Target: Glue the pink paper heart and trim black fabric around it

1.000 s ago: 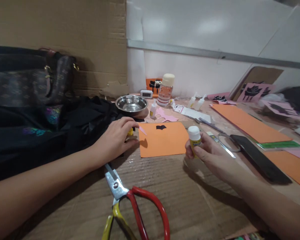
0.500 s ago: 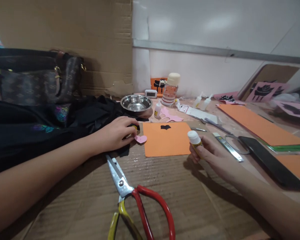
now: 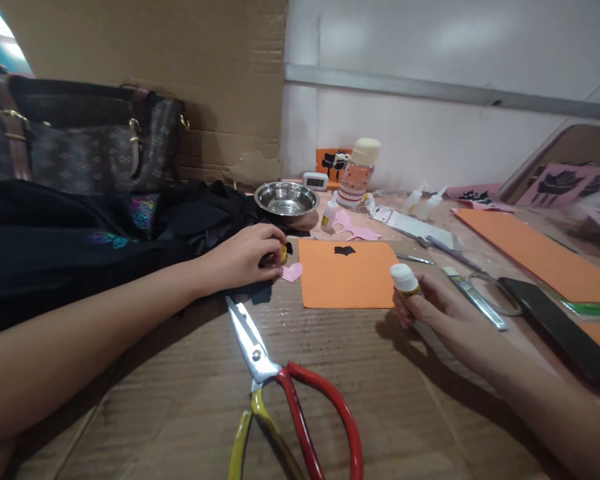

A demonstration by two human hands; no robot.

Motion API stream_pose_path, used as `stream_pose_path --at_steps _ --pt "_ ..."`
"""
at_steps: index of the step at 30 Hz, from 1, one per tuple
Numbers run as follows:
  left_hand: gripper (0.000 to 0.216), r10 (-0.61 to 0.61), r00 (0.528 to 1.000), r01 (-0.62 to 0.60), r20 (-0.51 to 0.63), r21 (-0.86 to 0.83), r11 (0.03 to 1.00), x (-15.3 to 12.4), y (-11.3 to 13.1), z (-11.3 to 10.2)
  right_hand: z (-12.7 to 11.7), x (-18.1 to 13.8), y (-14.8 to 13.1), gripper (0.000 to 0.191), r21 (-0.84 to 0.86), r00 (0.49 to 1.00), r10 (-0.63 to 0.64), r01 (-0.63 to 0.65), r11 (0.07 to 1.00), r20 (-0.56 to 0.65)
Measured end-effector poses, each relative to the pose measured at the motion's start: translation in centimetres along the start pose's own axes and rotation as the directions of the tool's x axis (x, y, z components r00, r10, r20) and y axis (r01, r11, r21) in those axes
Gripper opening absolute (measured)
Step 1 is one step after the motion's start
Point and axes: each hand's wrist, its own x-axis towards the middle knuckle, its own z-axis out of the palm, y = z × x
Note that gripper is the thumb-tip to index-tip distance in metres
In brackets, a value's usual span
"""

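Observation:
My right hand (image 3: 437,310) is closed round a small glue stick (image 3: 405,279) with a white top and yellow body, held upright just right of an orange sheet (image 3: 347,273) that carries a small black cut-out (image 3: 345,251). At the sheet's left edge my left hand (image 3: 245,257) pinches a small yellow piece (image 3: 283,253). A pink paper heart (image 3: 293,272) lies flat at its fingertips. Red- and yellow-handled scissors (image 3: 280,393) lie shut on the cardboard in front of me.
Black fabric (image 3: 80,247) and a patterned handbag (image 3: 80,143) fill the left side. A steel bowl (image 3: 286,198), a bottle (image 3: 359,170), small glue bottles (image 3: 330,215), pink cut-outs, a metal cutter (image 3: 473,297), a phone (image 3: 560,327) and more orange sheets (image 3: 530,250) lie behind and to the right.
The view has turned left. The pink heart, earlier tilted up at my left fingertips, now lies flat beside the orange sheet. My right hand has lowered slightly with the glue stick.

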Motion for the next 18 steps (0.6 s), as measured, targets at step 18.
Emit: stream_pose_path --at_steps 18 --pt "0.031 -0.315 0.937 0.297 -0.154 -0.125 0.947 0.2 0.7 0.1 1.4 -1.0 -0.8 0.039 0.044 0.993 0.106 -0.108 0.993 0.046"
